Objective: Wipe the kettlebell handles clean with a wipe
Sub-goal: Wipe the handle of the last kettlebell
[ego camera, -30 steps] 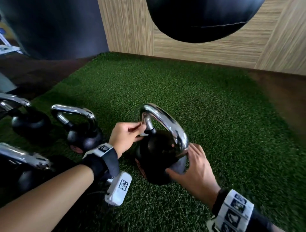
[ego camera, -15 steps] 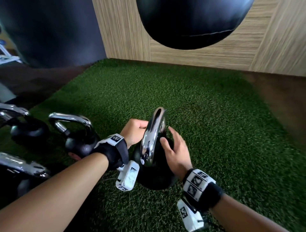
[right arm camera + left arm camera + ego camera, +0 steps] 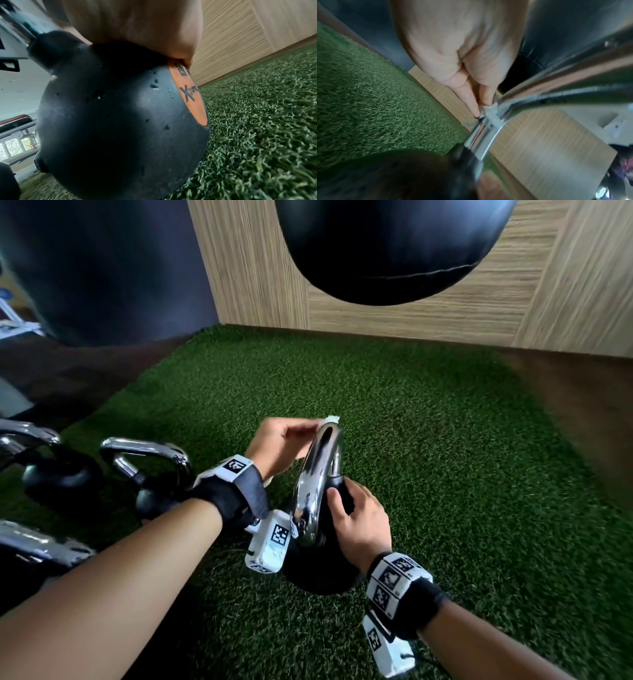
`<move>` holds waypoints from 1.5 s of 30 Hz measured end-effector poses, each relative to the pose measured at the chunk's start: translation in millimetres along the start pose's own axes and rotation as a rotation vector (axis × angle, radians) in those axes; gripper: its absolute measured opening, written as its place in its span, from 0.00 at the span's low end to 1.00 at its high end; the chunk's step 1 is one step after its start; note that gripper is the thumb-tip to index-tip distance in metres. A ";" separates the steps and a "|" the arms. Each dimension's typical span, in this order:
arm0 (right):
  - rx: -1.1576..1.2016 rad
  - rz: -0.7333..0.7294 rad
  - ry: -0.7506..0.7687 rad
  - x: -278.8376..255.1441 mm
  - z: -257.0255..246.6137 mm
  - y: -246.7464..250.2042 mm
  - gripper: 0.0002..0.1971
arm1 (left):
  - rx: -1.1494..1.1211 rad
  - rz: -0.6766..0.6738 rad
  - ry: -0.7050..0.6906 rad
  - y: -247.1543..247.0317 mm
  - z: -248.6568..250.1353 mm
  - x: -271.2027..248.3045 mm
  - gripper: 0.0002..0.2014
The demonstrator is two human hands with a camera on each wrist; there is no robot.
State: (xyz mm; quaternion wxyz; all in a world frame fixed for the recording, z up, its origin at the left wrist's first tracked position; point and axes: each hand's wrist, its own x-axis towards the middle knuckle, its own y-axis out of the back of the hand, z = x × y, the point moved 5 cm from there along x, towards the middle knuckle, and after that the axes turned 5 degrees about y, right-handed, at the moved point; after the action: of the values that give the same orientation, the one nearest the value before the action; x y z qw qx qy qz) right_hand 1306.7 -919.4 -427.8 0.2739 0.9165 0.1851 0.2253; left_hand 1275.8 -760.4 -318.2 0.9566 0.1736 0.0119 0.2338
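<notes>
Chrome handle [image 3: 317, 474] of the black kettlebell [image 3: 322, 563] is standing edge-on to us on the green turf [image 3: 445, 457], so we are seeing it as a narrow arc. We are pinching the wipe [image 3: 330, 419] at the crown of the handle with our left hand [image 3: 281, 445]; in the left wrist view the fingers [image 3: 471, 100] are lying nearly straight and together, pressing the small, crumpled white wipe against the bright metal with the thumb on the other side. We judge this grip is chosen to drag the wipe along the curve of the bar.

Our right hand [image 3: 359, 522] is cupping the shoulder of the bell just below the handle's base, fingers curled over the black body, apparently bracing it so it does not turn or tip under the rubbing. In the right wrist view the palm is resting on the bell's top beside an orange label [image 3: 190, 97] whose lettering is partly covered.

Three more kettlebells [image 3: 150, 474] are waiting on our left, partly cut off by the frame edge; we cannot tell whether their handles are clean. Most of the wipe is hidden by the fingers and the handle. A dark punch bag [image 3: 387, 248] is hanging overhead.
</notes>
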 end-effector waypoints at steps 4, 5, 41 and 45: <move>0.002 0.005 0.019 -0.9 0.2 0.1 0.28 | -0.036 -0.047 -0.046 12.6 10.4 -6.0 0.16; 0.000 0.003 0.019 -1.0 -0.2 0.2 0.28 | 0.004 -0.049 -0.073 17.6 10.9 -10.0 0.19; 0.000 0.032 0.062 1.2 3.1 -0.7 0.22 | 0.078 -0.395 0.314 24.6 -21.9 -105.2 0.09; -0.102 -0.001 0.124 1.1 -0.8 -1.1 0.24 | 0.165 -0.384 0.314 15.3 -29.8 -105.3 0.07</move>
State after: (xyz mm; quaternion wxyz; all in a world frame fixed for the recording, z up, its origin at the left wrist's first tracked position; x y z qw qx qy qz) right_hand 1307.0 -917.6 -427.5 0.3086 0.8855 0.1903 0.2906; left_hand 1172.2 -785.5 -347.2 0.9524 0.2073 0.2120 0.0705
